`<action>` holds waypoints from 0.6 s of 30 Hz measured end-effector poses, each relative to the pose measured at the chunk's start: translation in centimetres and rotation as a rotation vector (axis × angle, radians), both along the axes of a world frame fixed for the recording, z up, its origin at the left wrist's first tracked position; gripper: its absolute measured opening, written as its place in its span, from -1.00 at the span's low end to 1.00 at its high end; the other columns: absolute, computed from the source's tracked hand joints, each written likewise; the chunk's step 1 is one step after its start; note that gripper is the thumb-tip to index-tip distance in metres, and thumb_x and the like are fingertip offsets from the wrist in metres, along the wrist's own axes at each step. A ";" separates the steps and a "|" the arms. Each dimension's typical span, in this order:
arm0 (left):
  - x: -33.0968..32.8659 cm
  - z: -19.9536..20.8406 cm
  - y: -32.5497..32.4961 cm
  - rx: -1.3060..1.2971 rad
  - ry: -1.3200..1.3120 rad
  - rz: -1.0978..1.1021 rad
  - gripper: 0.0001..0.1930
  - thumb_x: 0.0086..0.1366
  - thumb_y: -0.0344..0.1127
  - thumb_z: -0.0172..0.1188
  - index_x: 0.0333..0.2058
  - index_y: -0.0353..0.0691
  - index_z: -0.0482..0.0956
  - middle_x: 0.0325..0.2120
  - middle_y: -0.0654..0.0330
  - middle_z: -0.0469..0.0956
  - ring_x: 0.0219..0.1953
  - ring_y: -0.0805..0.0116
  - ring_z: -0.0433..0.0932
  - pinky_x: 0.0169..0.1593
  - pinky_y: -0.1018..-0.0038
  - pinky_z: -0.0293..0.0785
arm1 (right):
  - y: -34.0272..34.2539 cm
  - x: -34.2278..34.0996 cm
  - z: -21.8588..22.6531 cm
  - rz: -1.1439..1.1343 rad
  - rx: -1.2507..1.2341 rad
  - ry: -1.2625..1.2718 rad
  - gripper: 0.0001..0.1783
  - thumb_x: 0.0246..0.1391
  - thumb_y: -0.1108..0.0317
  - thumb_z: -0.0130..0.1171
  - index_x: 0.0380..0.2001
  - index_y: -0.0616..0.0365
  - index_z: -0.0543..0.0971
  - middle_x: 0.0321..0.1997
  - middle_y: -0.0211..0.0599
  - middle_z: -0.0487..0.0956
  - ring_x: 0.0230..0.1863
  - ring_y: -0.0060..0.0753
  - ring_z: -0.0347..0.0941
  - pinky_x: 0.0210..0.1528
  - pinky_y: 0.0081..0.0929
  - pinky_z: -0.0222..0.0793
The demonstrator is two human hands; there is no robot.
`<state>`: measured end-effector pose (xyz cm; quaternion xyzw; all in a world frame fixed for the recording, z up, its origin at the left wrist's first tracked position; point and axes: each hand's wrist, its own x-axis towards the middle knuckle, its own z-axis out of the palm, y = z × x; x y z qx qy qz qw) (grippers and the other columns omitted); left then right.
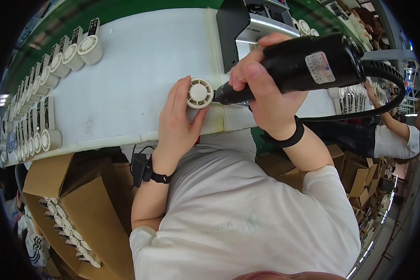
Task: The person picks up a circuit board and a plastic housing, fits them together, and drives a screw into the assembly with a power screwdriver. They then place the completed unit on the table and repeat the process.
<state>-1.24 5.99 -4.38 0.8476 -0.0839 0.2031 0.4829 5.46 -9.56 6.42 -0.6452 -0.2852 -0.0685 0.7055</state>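
1. The left hand cups the small round white fan part from its left side. The fingers are loosely curled, with the fingertips along the part's upper rim and the thumb under its lower edge. The grip is half closed around the part, bracing it rather than pinching it hard.

2. The right hand is wrapped tight round the black power screwdriver, thumb lying along the barrel and fingers closed over the far side. The tool lies almost level, and its nose touches the right side of the fan part.

3. This hold looks chosen for steadiness: one hand stops the part from turning or sliding while the other presses the tool in from the opposite side.

4. The fan part sits at the near edge of the white surface, just in front of the person's chest.

5. A black cable loops away from the tool's rear to the right.

6. A black-and-silver machine stands on the surface just behind the hands.

7. Rows of similar finished fan units line the left and far edges of the surface, well apart from the work.

8. Open cardboard boxes below on the left hold more of them.
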 end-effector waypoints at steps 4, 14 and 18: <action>-0.1 0.1 -0.2 -0.019 0.038 0.004 -0.29 0.14 -0.48 0.35 0.26 -0.32 0.26 0.15 -0.09 0.41 0.16 -0.05 0.45 0.16 0.25 0.43 | -0.1 -0.2 0.0 -0.022 0.017 0.034 -0.61 0.16 0.53 0.14 0.03 0.25 0.30 -0.49 -0.23 0.49 -0.54 -0.39 0.42 -0.39 -0.32 0.47; 0.3 -0.2 0.0 -0.012 0.021 0.001 -0.28 0.13 -0.47 0.34 0.26 -0.33 0.24 0.14 -0.12 0.39 0.13 -0.12 0.45 0.13 0.21 0.45 | 0.2 0.1 0.0 -0.031 0.013 0.095 -0.61 0.15 0.55 0.12 0.03 0.20 0.29 -0.51 -0.25 0.46 -0.54 -0.40 0.41 -0.37 -0.33 0.45; 0.2 -0.4 0.4 0.022 -0.009 0.006 -0.28 0.12 -0.47 0.33 0.26 -0.33 0.23 0.13 -0.14 0.38 0.13 -0.17 0.43 0.14 0.18 0.44 | 1.3 -0.6 -0.4 0.029 0.086 0.060 -0.62 0.14 0.58 0.10 0.00 0.14 0.27 -0.50 -0.28 0.43 -0.54 -0.42 0.37 -0.36 -0.35 0.43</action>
